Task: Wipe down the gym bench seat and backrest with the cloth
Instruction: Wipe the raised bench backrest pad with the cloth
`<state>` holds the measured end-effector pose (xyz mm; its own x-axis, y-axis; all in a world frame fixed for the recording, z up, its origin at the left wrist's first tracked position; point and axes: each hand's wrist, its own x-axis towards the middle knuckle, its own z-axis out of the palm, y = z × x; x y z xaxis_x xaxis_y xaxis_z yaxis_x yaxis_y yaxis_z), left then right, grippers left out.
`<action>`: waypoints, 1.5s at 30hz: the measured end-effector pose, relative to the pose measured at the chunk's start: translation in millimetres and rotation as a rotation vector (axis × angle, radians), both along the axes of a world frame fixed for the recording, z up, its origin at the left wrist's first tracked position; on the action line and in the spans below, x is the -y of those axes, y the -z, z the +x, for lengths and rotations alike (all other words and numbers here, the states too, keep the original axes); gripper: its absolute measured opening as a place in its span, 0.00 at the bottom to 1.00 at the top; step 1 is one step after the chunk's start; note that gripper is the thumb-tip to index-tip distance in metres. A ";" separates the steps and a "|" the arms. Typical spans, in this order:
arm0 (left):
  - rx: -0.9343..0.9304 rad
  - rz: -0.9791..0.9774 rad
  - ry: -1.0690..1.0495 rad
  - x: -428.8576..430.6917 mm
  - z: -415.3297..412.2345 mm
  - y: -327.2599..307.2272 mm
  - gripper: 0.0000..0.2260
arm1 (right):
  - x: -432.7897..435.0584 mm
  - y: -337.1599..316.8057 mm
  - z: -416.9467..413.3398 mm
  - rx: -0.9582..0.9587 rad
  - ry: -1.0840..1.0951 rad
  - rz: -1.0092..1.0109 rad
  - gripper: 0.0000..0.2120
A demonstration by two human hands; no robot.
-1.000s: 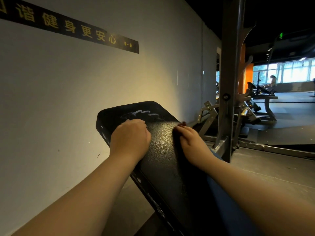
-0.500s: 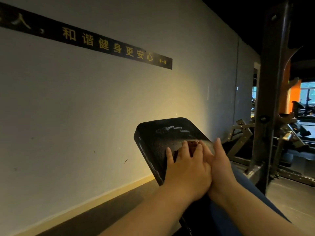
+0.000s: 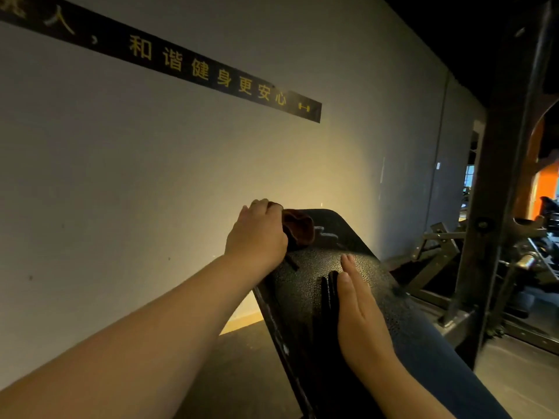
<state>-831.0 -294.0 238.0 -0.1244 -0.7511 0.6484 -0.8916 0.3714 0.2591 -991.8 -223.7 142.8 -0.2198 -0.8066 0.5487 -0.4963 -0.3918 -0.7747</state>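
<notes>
Your left hand (image 3: pixel 257 234) is clamping the cloth (image 3: pixel 298 229) at the backrest (image 3: pixel 311 267) top-left corner, wall (image 3: pixel 151 192) near beside it; your right hand (image 3: pixel 360 316) is lying flat mid-pad, fingers together.

A pale wall (image 3: pixel 151 176) is seen on the left, crossed by a slanting black sign strip (image 3: pixel 211 77) printed with yellow characters and ended by a small dumbbell icon (image 3: pixel 304 107). A yellow baseboard (image 3: pixel 242 320) is met by the dark floor (image 3: pixel 236 376). On the right, a dark steel upright (image 3: pixel 496 207) is set before an orange column (image 3: pixel 546 189), with angled metal framing (image 3: pixel 435 261) low beside it.
</notes>
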 end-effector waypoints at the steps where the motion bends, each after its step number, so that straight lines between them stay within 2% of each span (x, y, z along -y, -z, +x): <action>1: -0.024 0.012 -0.024 3.4 -5.2 -1.1 0.18 | 0.7 1.2 -0.4 0.005 0.003 0.002 0.34; 4: 0.025 0.061 0.113 -13.2 -36.6 16.1 0.16 | 2.4 2.5 -4.7 0.063 -0.004 -0.009 0.34; 6: 0.144 0.100 0.286 -33.7 -50.3 35.3 0.15 | 3.1 3.2 -6.9 0.121 -0.016 -0.032 0.27; 8: 0.216 0.097 0.361 -38.9 -45.9 37.2 0.14 | 2.2 3.3 -6.4 0.141 -0.023 -0.035 0.23; 10: 0.190 0.052 0.303 -17.7 -32.0 20.9 0.15 | 1.5 4.2 -6.1 0.119 -0.017 -0.015 0.25; 14: 0.027 -0.001 0.028 22.3 -10.3 -10.1 0.17 | -0.1 2.7 -5.8 0.072 0.014 0.014 0.25; 16: 0.041 0.009 -0.030 14.1 -27.5 -4.2 0.19 | 0.9 2.4 -7.3 0.089 0.016 0.010 0.25; 19: 0.156 0.050 0.081 -11.3 -52.1 15.5 0.20 | 7.4 -0.4 -8.2 0.172 0.026 0.006 0.24; 22: 0.251 0.126 0.218 -6.2 -38.2 13.8 0.19 | 15.9 -6.8 -6.3 0.181 0.013 0.026 0.22; 25: 0.163 0.027 0.103 16.9 -13.4 -6.5 0.19 | 22.3 -17.1 -4.4 0.076 0.026 0.043 0.24; 28: 0.025 0.057 -0.005 22.9 -17.0 -8.6 0.20 | 32.0 -25.1 -3.9 -0.002 0.054 0.022 0.25; 31: 0.096 0.095 0.087 -1.0 -45.5 14.1 0.20 | 37.3 -23.6 -1.7 -0.009 0.054 0.005 0.24; 34: 0.201 0.117 0.222 -12.0 -39.9 16.6 0.20 | 34.3 -17.1 -3.0 0.003 0.056 -0.019 0.29; 37: 0.254 0.020 0.137 3.7 -17.7 -5.0 0.20 | 29.0 -17.7 -5.3 0.005 0.070 0.010 0.27; 40: 0.080 0.053 -0.033 22.3 -11.2 -20.3 0.20 | 27.9 -16.9 -8.1 0.002 0.085 0.036 0.24; 42: 0.074 0.069 -0.036 20.9 -27.7 -11.8 0.20 | 28.2 -16.2 -10.7 0.011 0.088 0.037 0.24; 45: 0.175 0.081 0.083 0.6 -53.8 15.3 0.20 | 26.4 -17.5 -6.0 0.026 0.081 0.036 0.26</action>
